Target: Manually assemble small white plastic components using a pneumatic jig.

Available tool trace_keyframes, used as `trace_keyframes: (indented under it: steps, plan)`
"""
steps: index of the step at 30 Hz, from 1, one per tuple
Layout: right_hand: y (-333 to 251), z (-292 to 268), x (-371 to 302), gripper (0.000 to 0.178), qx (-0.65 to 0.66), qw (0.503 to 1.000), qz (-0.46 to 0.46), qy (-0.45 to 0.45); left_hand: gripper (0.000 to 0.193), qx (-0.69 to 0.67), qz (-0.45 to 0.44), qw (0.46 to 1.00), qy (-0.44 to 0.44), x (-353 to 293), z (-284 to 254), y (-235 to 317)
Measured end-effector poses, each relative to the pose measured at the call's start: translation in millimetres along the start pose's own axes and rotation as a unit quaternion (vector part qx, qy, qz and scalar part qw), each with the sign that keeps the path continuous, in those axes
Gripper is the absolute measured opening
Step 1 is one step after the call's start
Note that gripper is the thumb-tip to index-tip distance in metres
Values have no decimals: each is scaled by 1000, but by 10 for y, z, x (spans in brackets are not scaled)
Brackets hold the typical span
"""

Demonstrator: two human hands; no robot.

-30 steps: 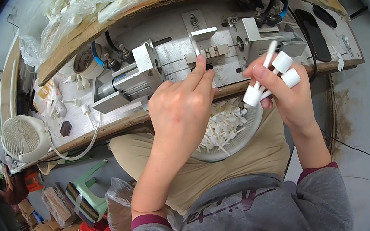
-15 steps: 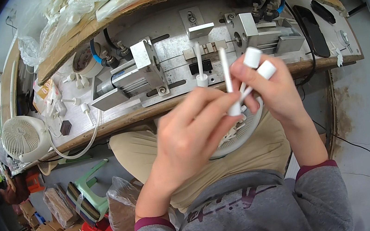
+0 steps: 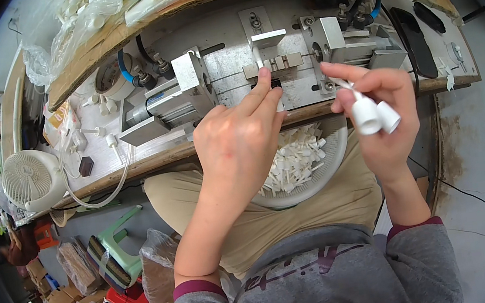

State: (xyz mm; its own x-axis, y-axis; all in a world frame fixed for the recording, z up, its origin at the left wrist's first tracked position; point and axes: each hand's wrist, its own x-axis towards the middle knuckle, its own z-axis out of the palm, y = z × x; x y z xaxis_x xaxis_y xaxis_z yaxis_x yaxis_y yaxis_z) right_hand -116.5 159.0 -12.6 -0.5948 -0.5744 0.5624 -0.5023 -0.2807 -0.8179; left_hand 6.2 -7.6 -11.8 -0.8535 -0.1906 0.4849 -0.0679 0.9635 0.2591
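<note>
Caps point(image 3: 366, 115), two, both white, sit in the right hand point(image 3: 400, 103).

Fan point(image 3: 33, 182): is standing at the left end of the tabletop point(image 3: 100, 175).
Centre block point(image 3: 283, 65): is sitting between the left cylinder unit point(image 3: 166, 103) and the right cylinder unit point(image 3: 336, 47).
Left hand point(image 3: 237, 134): is lying just before the centre block.
Right hand point(image 3: 383, 99): is holding sticks point(image 3: 365, 115) before the right cylinder unit.
Basin point(image 3: 339, 145): is resting over the lap point(image 3: 191, 204), loose pieces point(image 3: 293, 163) lying in it.
</note>
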Motion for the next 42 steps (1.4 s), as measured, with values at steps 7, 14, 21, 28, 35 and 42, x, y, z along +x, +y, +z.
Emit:
trace_keyframes:
  steps: [7,14,21,28,35,42]
  plan:
    - [102,14,-18,30,-307,928,-209,-2,40,-297,-57,953,1,-25,-176,134]
    - [147,95,29,30,-320,904,-282,-35,40,-317,-54,946,40,-173,-259,286]
    - [95,63,3,29,-241,960,-140,14,33,-15,47,999,7,-80,-76,61]
    - [-19,-11,46,47,-140,983,-117,-15,29,40,37,996,-68,40,-136,25]
    - [-139,31,36,35,-144,988,-42,-25,23,-23,-6,996,-91,223,-320,16]
    - [-68,162,44,28,-364,907,-142,-159,19,4,-17,982,187,1123,-775,-661]
